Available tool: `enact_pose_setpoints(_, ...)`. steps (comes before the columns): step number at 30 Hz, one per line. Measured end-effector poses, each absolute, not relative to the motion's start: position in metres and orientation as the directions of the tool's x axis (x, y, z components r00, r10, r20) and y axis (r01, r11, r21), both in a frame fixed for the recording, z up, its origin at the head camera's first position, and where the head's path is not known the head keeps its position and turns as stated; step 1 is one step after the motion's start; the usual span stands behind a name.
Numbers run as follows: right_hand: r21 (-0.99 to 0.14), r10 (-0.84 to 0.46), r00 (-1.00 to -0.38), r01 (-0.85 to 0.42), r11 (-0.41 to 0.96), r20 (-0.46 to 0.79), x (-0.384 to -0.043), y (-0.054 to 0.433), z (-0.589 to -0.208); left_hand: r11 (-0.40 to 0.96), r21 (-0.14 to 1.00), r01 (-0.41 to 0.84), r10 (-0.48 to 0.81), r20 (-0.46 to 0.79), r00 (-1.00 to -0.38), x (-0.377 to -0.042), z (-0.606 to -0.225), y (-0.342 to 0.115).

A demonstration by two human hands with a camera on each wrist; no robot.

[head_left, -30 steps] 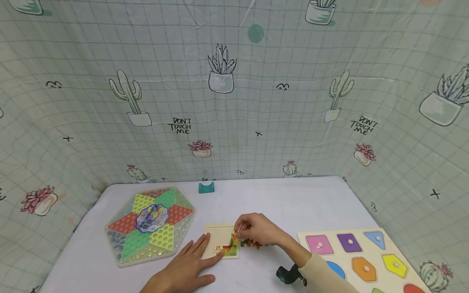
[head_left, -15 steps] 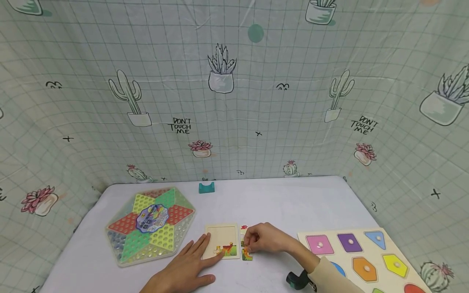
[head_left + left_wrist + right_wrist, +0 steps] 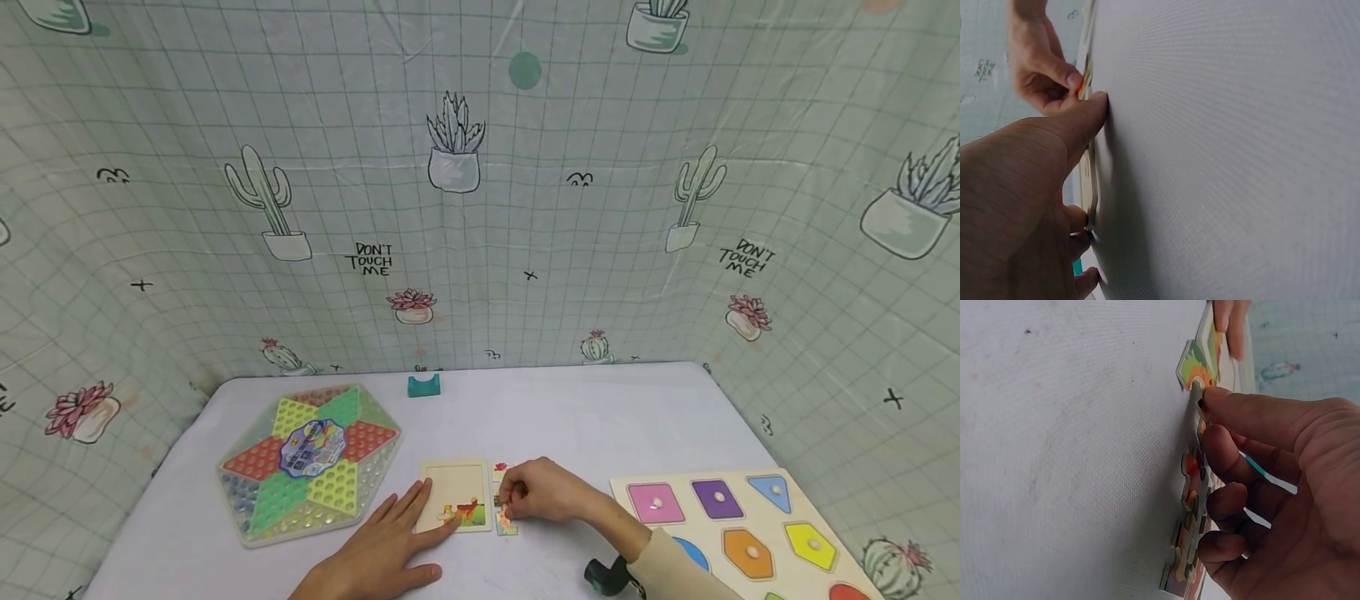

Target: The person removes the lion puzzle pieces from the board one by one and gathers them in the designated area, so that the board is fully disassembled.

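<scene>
My left hand (image 3: pixel 378 542) lies spread, fingertips on the left edge of a small wooden puzzle tray (image 3: pixel 452 479) and thumb tip at its lower edge. Fitted puzzle pieces (image 3: pixel 471 511) show an animal and grass along the tray's bottom. Just right of the tray, my right hand (image 3: pixel 546 490) pinches a green-and-orange puzzle piece (image 3: pixel 1192 367) between thumb and index finger, its edge close to the tabletop. More loose puzzle pieces (image 3: pixel 1192 506) lie under the curled fingers in the right wrist view; the head view shows one with a red print (image 3: pixel 500 467), the others hidden.
A hexagonal Chinese checkers board (image 3: pixel 322 479) lies to the left. At the back stands a teal block (image 3: pixel 423 386). A knobbed shape puzzle board (image 3: pixel 708 508) lies right, partly under the sleeve (image 3: pixel 675 571). Grid-patterned cloth hangs behind the table.
My right hand has drawn back from over the tray to the loose pieces at its right. The piece at its fingertips looks paler than half a second ago. The left hand stays put.
</scene>
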State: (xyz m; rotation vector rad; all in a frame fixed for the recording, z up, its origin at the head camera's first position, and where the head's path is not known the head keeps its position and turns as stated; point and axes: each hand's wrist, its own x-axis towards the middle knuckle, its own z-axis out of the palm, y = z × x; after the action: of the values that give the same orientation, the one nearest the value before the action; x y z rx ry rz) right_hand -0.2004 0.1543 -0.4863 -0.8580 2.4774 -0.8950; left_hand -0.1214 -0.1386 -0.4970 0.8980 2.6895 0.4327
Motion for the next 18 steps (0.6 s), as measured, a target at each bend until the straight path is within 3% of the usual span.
enact_pose_setpoints(18,-0.644,-0.647,-0.754,-0.442,0.624,-0.11,-0.1977,0.1528,-0.4864,0.766,0.358,0.534,0.615,-0.164,-0.772,-0.1224,-0.4982,-0.1389)
